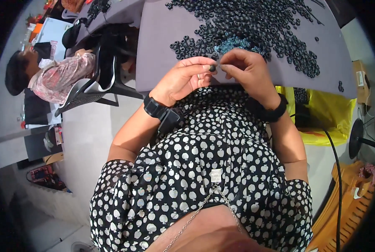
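My left hand (181, 80) pinches a small round black piece (212, 67) between thumb and fingertips, just beyond the table's near edge. Close beside it, the thumb and forefinger of my right hand (248, 69) are pressed together; whatever tiny thing sits in them is too small to name. The two sets of fingertips almost meet. Right beyond my hands lies a little heap of small blue-teal pieces (233, 43). A wide spread of black ring-shaped pieces (242, 21) surrounds it and covers much of the far tabletop.
The grey-purple table (158, 46) is in front of me. A yellow plastic bag (328, 126) hangs under its right side, with a black cable (338, 168) nearby. At left, a person (59, 80) sits on a black chair (105, 80). An orange wooden piece (351, 206) stands at lower right.
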Demonstrator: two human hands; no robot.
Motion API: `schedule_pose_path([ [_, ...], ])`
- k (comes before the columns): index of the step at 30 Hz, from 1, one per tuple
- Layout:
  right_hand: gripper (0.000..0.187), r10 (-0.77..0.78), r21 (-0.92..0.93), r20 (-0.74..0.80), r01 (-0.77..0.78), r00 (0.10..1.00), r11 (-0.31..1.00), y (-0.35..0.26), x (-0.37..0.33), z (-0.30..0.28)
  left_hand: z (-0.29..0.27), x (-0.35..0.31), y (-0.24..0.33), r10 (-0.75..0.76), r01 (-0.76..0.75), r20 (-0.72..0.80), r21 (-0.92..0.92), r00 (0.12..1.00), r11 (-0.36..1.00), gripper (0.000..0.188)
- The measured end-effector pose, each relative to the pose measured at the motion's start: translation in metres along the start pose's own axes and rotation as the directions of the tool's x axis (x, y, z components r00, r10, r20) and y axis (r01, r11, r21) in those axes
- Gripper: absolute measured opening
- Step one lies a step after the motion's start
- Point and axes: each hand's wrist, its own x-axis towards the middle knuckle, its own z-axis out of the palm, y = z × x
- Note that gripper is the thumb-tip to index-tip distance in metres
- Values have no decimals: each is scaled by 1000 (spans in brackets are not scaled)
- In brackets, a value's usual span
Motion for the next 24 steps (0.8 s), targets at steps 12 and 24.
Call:
schedule_pose_path([
  [12, 6, -25, -76, 9, 25, 1000, 997, 10, -6, 8, 8, -2, 0, 127, -112, -78, 170, 989, 979, 20],
  [24, 6, -37, -24, -1, 37, 999, 999, 11, -5, 8, 14, -4, 1, 234, -200, -33, 409, 972, 890, 27],
])
